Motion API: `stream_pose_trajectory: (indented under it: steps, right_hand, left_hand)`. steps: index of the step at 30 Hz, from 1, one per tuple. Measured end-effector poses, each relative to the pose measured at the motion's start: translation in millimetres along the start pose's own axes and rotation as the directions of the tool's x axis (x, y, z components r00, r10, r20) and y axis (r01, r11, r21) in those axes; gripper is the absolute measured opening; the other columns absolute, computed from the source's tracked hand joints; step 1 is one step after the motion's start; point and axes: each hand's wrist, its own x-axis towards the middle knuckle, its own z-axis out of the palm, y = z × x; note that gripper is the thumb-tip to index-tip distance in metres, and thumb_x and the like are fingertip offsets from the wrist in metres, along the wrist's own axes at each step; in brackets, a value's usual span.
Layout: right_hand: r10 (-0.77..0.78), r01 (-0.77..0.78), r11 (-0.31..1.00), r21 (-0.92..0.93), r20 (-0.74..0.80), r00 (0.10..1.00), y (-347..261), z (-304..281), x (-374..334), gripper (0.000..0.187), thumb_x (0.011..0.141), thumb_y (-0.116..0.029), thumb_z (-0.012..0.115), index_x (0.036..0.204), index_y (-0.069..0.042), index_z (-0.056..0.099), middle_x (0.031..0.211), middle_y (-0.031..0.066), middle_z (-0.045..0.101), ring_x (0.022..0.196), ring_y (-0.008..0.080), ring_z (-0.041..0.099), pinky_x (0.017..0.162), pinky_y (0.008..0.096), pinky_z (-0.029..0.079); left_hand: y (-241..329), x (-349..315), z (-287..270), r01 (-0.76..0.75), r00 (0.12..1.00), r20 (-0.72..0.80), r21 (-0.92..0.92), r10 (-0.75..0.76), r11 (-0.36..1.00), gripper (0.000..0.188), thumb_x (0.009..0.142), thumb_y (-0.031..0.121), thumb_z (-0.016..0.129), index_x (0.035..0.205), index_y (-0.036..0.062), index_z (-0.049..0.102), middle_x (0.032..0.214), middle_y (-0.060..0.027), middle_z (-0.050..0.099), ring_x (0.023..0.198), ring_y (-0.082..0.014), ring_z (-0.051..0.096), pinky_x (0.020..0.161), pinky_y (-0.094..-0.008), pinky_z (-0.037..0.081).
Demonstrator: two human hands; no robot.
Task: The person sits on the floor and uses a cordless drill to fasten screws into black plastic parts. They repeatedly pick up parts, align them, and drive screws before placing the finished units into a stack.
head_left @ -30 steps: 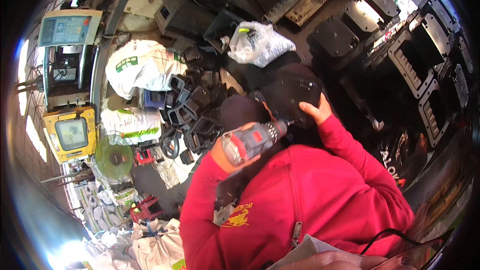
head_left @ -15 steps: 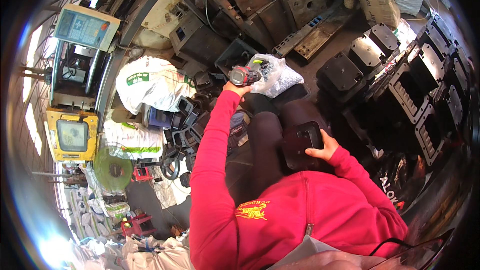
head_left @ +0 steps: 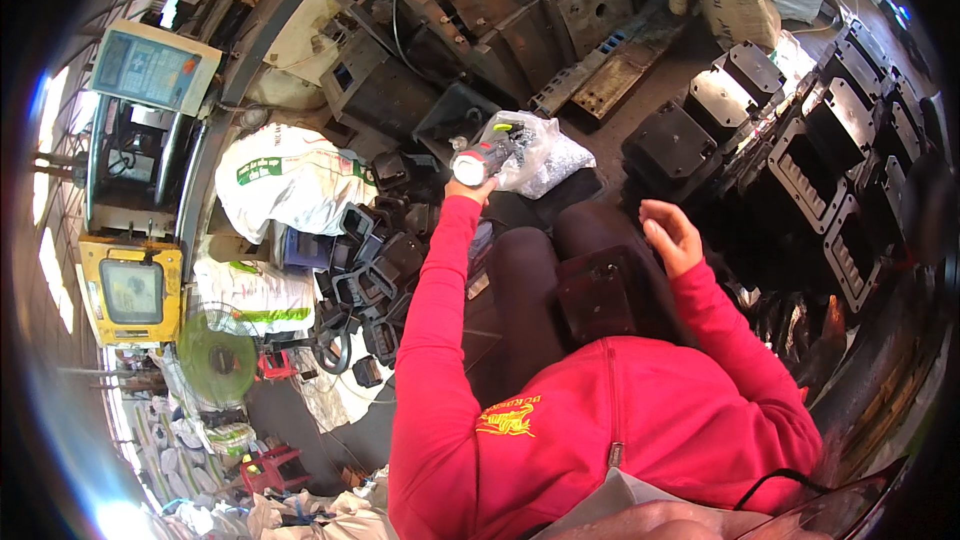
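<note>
My left hand (head_left: 470, 190) grips a cordless drill (head_left: 482, 162), grey and red, beyond my knees. The drill is beside an open clear plastic bag (head_left: 548, 158) full of small shiny pieces, too small to name. Across my thighs lies a black box-shaped part (head_left: 597, 292) with rounded corners and small holes in its face. My right hand (head_left: 673, 238) is raised above my right thigh, apart from the part, its fingers loosely curved and spread with nothing in them.
Black housings (head_left: 670, 143) and slotted frames (head_left: 808, 178) are stacked to the right. Many small black frames (head_left: 365, 285) lie heaped at left, near a white sack (head_left: 285, 175) and a green fan (head_left: 217, 355). Metal blocks (head_left: 500, 15) stand at the back.
My right hand has let go of the black part and moved up and outward. The drill in my left hand has turned; the part stays on my lap.
</note>
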Motion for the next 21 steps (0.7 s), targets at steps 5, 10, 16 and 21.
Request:
stream_pose_trajectory:
  steps: [5, 10, 16, 21]
  right_hand:
    - [0.215, -0.292, 0.855, 0.428, 0.221, 0.951, -2, 32, 57, 0.043, 0.093, -0.026, 0.055, 0.130, -0.006, 0.048, 0.125, 0.0102, 0.055, 0.111, 0.0215, 0.055, 0.088, 0.0329, 0.047]
    - [0.361, -0.483, 0.677, 0.556, 0.321, 0.876, 1, 84, 90, 0.047, 0.094, -0.029, 0.053, 0.134, -0.008, 0.044, 0.129, 0.0127, 0.052, 0.116, 0.0249, 0.053, 0.090, 0.0360, 0.047]
    - [0.307, -0.624, 0.603, 0.496, 0.578, 0.756, -19, 100, 54, 0.042, 0.095, -0.025, 0.051, 0.129, 0.000, 0.047, 0.114, 0.0106, 0.061, 0.098, 0.0185, 0.063, 0.086, 0.0331, 0.053]
    - [0.331, -0.586, 0.647, 0.488, 0.513, 0.792, -28, 87, 28, 0.033, 0.093, -0.013, 0.056, 0.123, 0.000, 0.054, 0.103, 0.0069, 0.064, 0.089, 0.0134, 0.065, 0.077, 0.0263, 0.056]
  left_hand:
    - [16, -64, -38, -0.180, 0.984, -0.075, -0.479, 0.164, 0.859, 0.027, 0.071, 0.016, 0.080, 0.088, 0.0036, 0.062, 0.063, -0.0010, 0.060, 0.045, -0.0098, 0.053, 0.043, -0.0254, 0.042]
    - [50, -158, -90, -0.281, 0.949, 0.009, -0.435, 0.316, 0.855, 0.022, 0.076, 0.010, 0.075, 0.093, 0.0030, 0.063, 0.074, -0.0007, 0.063, 0.053, -0.0088, 0.056, 0.048, -0.0233, 0.044]
    - [73, -239, -104, -0.187, 0.933, 0.180, -0.500, 0.313, 0.846, 0.027, 0.079, 0.006, 0.067, 0.105, 0.0000, 0.060, 0.088, -0.0099, 0.067, 0.060, -0.0105, 0.058, 0.056, -0.0243, 0.048]
    - [63, -260, -91, -0.176, 0.961, 0.129, -0.401, 0.246, 0.899, 0.035, 0.072, 0.009, 0.078, 0.101, 0.0008, 0.060, 0.088, -0.0057, 0.067, 0.071, -0.0135, 0.063, 0.065, -0.0267, 0.050]
